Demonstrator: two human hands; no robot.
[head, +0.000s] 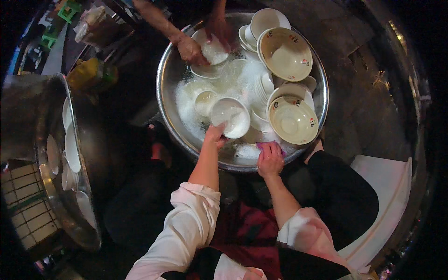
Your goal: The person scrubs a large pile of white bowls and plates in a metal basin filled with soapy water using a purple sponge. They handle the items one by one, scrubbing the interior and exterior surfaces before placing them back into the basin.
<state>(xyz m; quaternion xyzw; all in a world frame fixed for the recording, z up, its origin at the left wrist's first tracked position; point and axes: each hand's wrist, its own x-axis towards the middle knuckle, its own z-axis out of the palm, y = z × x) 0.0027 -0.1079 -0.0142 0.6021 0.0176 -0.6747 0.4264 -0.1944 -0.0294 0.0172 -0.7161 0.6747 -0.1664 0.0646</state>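
My left hand (217, 135) grips the near rim of a white bowl (224, 112) with suds inside, tilted over the soapy water. On a purple cloth (259, 144) near the front rim of a round metal basin (161, 87) rests my right hand (271, 159), its fingers curled over the cloth. A small cup or bowl (204, 102) sits in the foam just beyond the left hand's bowl. To the right, a large cream bowl (293, 119) with printed characters leans on other dishes, and a second cream bowl (283, 54) lies behind it.
Across the basin, another person's hands (192, 50) hold a white bowl (211, 47). White bowls (267, 21) are stacked at the back right. At left stands a large metal tub (68, 91) with white dishes (71, 147) in it. A yellow container (85, 73) is behind it.
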